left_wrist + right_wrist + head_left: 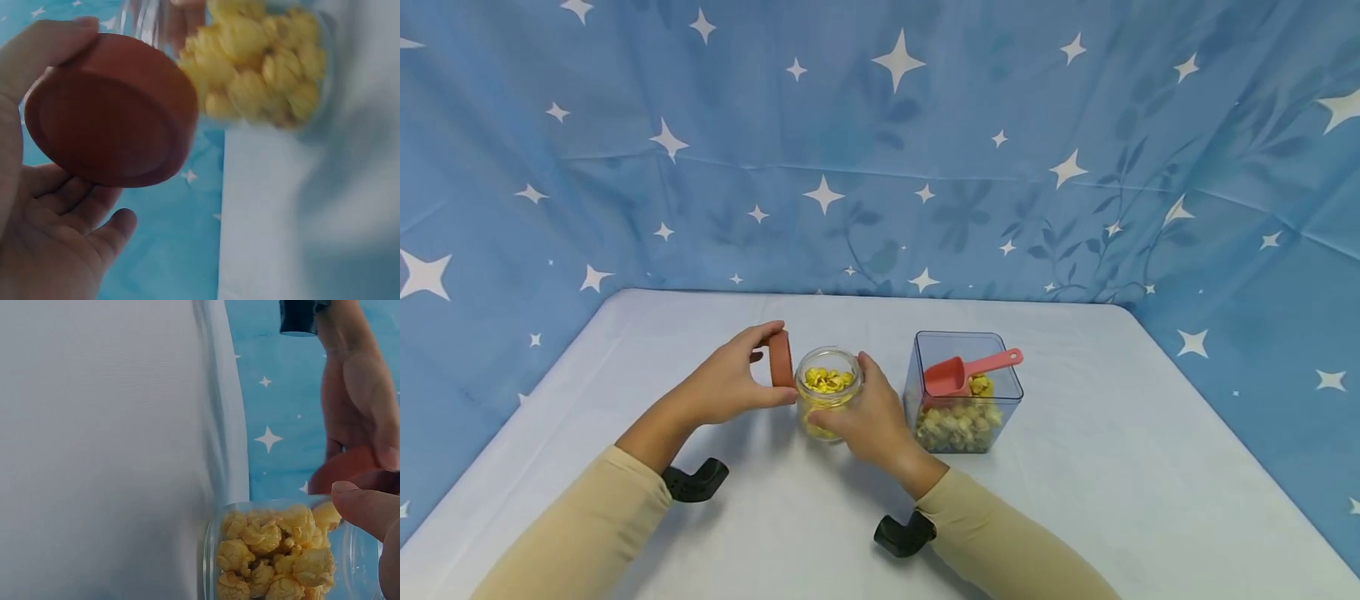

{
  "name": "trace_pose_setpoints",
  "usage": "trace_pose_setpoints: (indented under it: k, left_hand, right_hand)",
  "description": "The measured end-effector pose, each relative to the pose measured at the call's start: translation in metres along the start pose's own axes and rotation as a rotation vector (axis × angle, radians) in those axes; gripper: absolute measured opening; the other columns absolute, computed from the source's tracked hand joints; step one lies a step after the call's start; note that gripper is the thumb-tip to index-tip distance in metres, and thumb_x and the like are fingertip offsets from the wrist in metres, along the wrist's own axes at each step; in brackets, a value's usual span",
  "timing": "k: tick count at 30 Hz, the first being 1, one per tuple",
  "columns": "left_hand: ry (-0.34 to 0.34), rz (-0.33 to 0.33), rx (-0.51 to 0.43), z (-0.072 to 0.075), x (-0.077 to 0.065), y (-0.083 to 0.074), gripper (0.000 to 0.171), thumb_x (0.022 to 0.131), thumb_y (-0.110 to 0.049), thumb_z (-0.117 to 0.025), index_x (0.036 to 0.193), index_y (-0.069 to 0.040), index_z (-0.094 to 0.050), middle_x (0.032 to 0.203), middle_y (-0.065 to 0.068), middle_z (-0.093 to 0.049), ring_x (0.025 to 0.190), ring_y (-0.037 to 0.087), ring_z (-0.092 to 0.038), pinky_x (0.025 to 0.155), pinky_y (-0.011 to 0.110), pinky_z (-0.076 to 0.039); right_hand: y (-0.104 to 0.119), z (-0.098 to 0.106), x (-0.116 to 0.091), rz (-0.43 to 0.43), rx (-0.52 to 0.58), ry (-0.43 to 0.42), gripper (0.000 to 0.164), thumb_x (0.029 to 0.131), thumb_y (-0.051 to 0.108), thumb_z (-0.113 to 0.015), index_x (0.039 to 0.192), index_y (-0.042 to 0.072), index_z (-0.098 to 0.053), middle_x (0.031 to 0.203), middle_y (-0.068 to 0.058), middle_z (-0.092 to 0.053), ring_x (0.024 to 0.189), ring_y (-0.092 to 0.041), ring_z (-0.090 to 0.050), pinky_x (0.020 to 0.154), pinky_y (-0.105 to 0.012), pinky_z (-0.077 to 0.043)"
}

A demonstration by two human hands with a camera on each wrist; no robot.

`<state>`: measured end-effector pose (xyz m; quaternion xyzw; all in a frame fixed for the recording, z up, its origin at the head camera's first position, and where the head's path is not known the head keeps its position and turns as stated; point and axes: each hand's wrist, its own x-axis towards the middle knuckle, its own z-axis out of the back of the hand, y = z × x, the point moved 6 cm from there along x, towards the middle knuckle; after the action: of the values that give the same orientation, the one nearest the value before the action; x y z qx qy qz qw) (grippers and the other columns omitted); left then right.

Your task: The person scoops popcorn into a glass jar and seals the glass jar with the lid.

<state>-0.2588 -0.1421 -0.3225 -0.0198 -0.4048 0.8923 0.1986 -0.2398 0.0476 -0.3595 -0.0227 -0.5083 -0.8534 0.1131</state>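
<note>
A reddish-brown round lid (781,360) is pinched by its edge between the thumb and fingers of my left hand (733,375). It stands on edge, just left of the jar's mouth; the left wrist view shows its flat face (106,125). My right hand (872,417) grips the side of a clear jar (829,400), thumb in front and fingers round the far side. Yellow popcorn (275,550) fills much of the uncapped jar, which stands upright on the white table.
Right of the jar stands a clear square bin (962,425) with popcorn in it. A pink scoop (951,377) lies in the bin, its handle sticking out over the right rim. A blue star-patterned curtain (880,167) hangs behind the white table (1120,467).
</note>
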Motion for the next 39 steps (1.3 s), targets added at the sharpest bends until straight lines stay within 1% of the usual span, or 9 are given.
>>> trace_pose_setpoints:
  k: [4,7,10,12,16,21,25,35,39]
  left_hand:
    - [-0.029,-0.047,-0.056,-0.003,0.006,-0.012,0.09,0.082,-0.026,-0.081,0.153,0.003,-0.032,0.145,0.017,-0.046,0.131,0.033,-0.046,0.108,0.05,-0.041]
    - [-0.028,-0.055,-0.1,-0.007,0.012,-0.019,0.089,0.083,-0.026,-0.081,0.153,0.001,-0.033,0.145,0.016,-0.046,0.127,0.035,-0.051,0.099,0.048,-0.05]
    - [-0.019,-0.054,-0.104,-0.012,0.016,-0.026,0.09,0.082,-0.028,-0.082,0.153,-0.001,-0.034,0.144,0.015,-0.047,0.121,0.035,-0.056,0.09,0.046,-0.055]
    - [-0.015,-0.059,-0.082,-0.015,0.019,-0.03,0.092,0.081,-0.03,-0.083,0.153,-0.001,-0.035,0.142,0.014,-0.049,0.118,0.033,-0.058,0.087,0.044,-0.056]
    - [-0.017,-0.07,-0.033,-0.018,0.023,-0.035,0.094,0.078,-0.032,-0.085,0.152,0.0,-0.036,0.14,0.014,-0.051,0.113,0.029,-0.059,0.089,0.044,-0.055]
    - [-0.017,-0.066,-0.01,-0.022,0.025,-0.039,0.097,0.075,-0.033,-0.087,0.151,0.002,-0.036,0.141,0.014,-0.051,0.114,0.029,-0.058,0.089,0.044,-0.055]
    - [0.003,-0.058,0.013,-0.026,0.028,-0.04,0.101,0.074,-0.036,-0.088,0.152,0.001,-0.036,0.144,0.015,-0.049,0.117,0.029,-0.057,0.091,0.043,-0.054]
    - [0.022,-0.067,0.122,-0.031,0.03,-0.043,0.105,0.071,-0.045,-0.091,0.149,0.002,-0.039,0.141,0.015,-0.05,0.114,0.028,-0.057,0.089,0.043,-0.054]
    - [0.036,-0.076,0.115,-0.032,0.029,-0.042,0.101,0.073,-0.043,-0.09,0.148,0.002,-0.04,0.142,0.015,-0.05,0.114,0.028,-0.057,0.089,0.043,-0.054]
  right_hand:
    - [0.001,-0.005,0.002,0.026,0.01,0.012,0.095,0.076,0.026,-0.088,0.146,-0.007,-0.035,0.125,-0.015,-0.058,0.11,-0.028,-0.059,0.093,-0.048,-0.05]
    - [0.002,-0.007,0.003,0.042,0.013,0.018,0.089,0.076,0.027,-0.087,0.143,-0.005,-0.039,0.118,-0.01,-0.059,0.104,-0.024,-0.059,0.088,-0.044,-0.052]
    - [0.003,-0.008,0.004,0.052,0.014,0.025,0.084,0.075,0.027,-0.087,0.14,-0.002,-0.042,0.116,-0.008,-0.059,0.103,-0.023,-0.059,0.087,-0.044,-0.052]
    - [0.002,-0.008,0.004,0.058,0.022,0.03,0.082,0.075,0.028,-0.086,0.139,0.0,-0.043,0.118,-0.006,-0.059,0.104,-0.022,-0.059,0.088,-0.044,-0.052]
    - [0.002,-0.007,0.003,0.067,0.033,0.032,0.077,0.076,0.029,-0.086,0.136,0.004,-0.046,0.12,-0.004,-0.06,0.107,-0.021,-0.059,0.091,-0.044,-0.052]
    - [0.001,-0.007,0.003,0.072,0.039,0.034,0.078,0.076,0.032,-0.086,0.138,0.005,-0.046,0.124,-0.003,-0.06,0.11,-0.02,-0.059,0.093,-0.043,-0.05]
    - [-0.001,-0.008,0.003,0.069,0.06,0.049,0.078,0.077,0.028,-0.087,0.14,0.007,-0.046,0.126,-0.002,-0.06,0.111,-0.017,-0.059,0.093,-0.041,-0.05]
    - [-0.003,-0.008,0.003,0.066,0.082,0.059,0.077,0.078,0.026,-0.086,0.14,0.005,-0.045,0.126,-0.005,-0.06,0.109,-0.019,-0.061,0.091,-0.039,-0.053]
    - [-0.003,-0.008,0.002,0.059,0.079,0.061,0.078,0.078,0.028,-0.086,0.14,0.005,-0.045,0.127,-0.005,-0.059,0.11,-0.02,-0.06,0.091,-0.039,-0.052]
